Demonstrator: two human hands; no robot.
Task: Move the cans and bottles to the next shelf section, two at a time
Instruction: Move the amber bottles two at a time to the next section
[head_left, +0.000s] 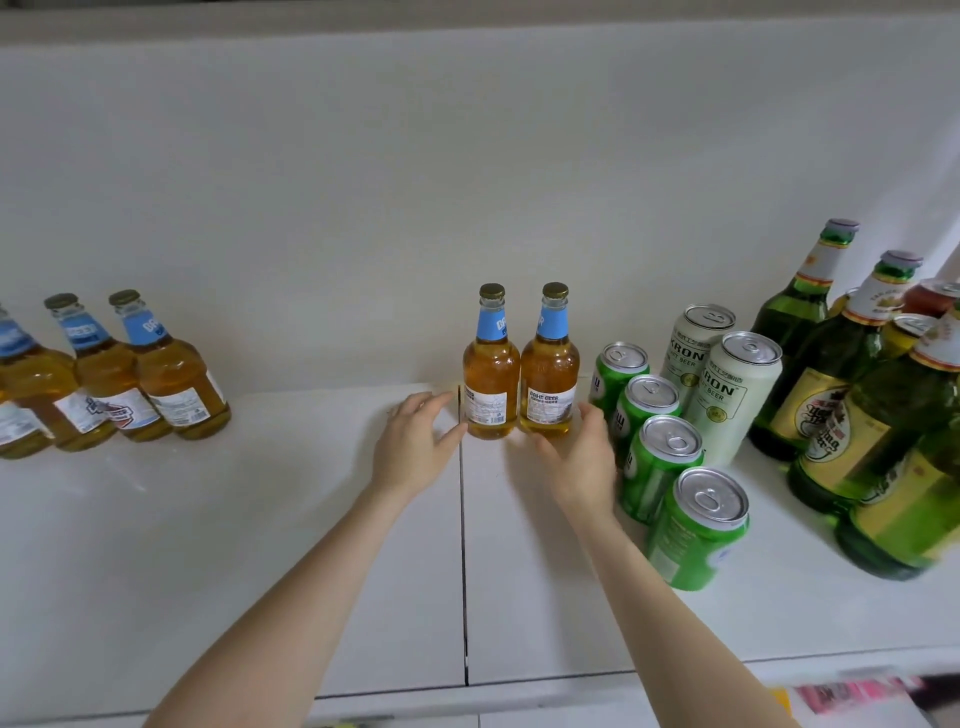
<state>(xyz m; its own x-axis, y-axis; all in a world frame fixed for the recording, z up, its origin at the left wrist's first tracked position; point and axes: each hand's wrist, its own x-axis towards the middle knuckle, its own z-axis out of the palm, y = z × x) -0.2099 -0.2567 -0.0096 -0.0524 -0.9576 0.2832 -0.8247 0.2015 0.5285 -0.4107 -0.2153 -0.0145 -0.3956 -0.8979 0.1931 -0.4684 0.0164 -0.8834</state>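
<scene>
I log the person's limbs from the head view. Left hand (415, 447): bare, slim fingers. Right hand (582, 460): bare, of like build. Left forearm (291, 587) and right forearm (670, 597): both slender and bare along all I can see, down to the bottom edge of the view.

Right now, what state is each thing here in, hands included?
Middle amber bottles, upright, capped, side by side.
Left hand, open, beside them.
Right hand, open, beside them.
Left amber bottles, upright, capped.
Green cans, upright, unopened.
White cans, upright, unopened.
Green bottles, upright, visible tops capped.
</scene>
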